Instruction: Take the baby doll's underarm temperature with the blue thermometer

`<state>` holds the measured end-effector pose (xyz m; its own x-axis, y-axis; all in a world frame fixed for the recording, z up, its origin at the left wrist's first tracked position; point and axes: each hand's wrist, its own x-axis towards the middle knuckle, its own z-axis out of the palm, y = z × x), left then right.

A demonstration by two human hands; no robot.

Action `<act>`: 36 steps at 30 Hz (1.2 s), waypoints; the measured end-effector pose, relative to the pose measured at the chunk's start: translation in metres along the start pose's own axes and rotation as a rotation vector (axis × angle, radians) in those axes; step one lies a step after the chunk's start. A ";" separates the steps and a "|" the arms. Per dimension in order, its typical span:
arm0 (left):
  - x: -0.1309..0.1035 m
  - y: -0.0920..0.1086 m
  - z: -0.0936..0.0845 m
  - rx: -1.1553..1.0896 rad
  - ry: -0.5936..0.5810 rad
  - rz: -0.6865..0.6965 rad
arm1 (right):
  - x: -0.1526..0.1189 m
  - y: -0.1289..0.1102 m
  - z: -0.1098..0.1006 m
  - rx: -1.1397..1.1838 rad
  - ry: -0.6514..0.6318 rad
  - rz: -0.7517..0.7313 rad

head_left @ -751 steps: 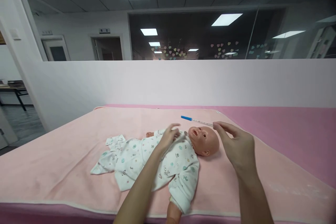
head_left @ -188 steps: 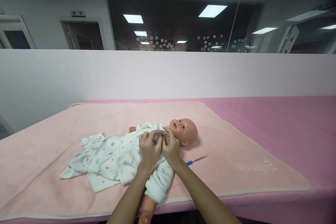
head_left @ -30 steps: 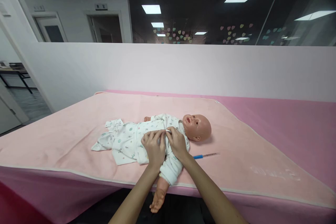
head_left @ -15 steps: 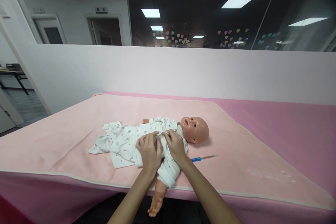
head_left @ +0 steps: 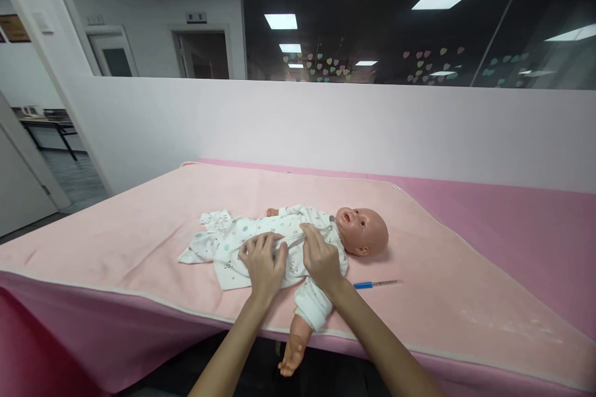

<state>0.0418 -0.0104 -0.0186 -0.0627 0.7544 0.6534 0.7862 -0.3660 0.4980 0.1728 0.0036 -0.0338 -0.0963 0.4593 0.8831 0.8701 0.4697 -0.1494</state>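
Note:
A baby doll (head_left: 363, 232) lies on its back on a pink mat, its head to the right, its mouth open. It wears a white printed garment (head_left: 233, 242), whose leg part lies flat at the left. My left hand (head_left: 264, 263) rests on the garment at the doll's belly, fingers bent and apart. On the chest, my right hand (head_left: 321, 254) is closed in a pinch at the cloth; what is between its fingertips is too small to make out. One doll arm (head_left: 295, 344) hangs over the mat's near edge, its white cuff pushed up.
A blue-and-clear pen-like tool (head_left: 367, 285) lies on the pink mat (head_left: 433, 298), right of the doll's shoulder. A white wall (head_left: 349, 130) stands behind the bed, with a dark window above. A red surface shows at lower left.
The view has shifted left, so the scene sits further right. My hands have moved apart; the left one has let go of the cloth fold at the chest.

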 end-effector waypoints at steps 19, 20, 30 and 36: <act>0.001 -0.014 0.006 -0.172 0.068 -0.108 | 0.006 -0.027 0.012 0.402 -0.208 0.226; 0.001 -0.014 0.006 -0.178 0.070 -0.110 | 0.006 -0.027 0.012 0.404 -0.206 0.227; 0.001 -0.013 0.006 -0.194 0.084 -0.113 | 0.006 -0.026 0.009 0.454 -0.225 0.312; -0.004 -0.010 0.003 -0.164 0.089 -0.010 | 0.005 -0.025 0.009 0.428 -0.199 0.361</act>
<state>0.0360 -0.0082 -0.0277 -0.1297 0.7099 0.6922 0.6751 -0.4481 0.5860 0.1459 0.0008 -0.0296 0.0447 0.7595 0.6489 0.5960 0.5011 -0.6275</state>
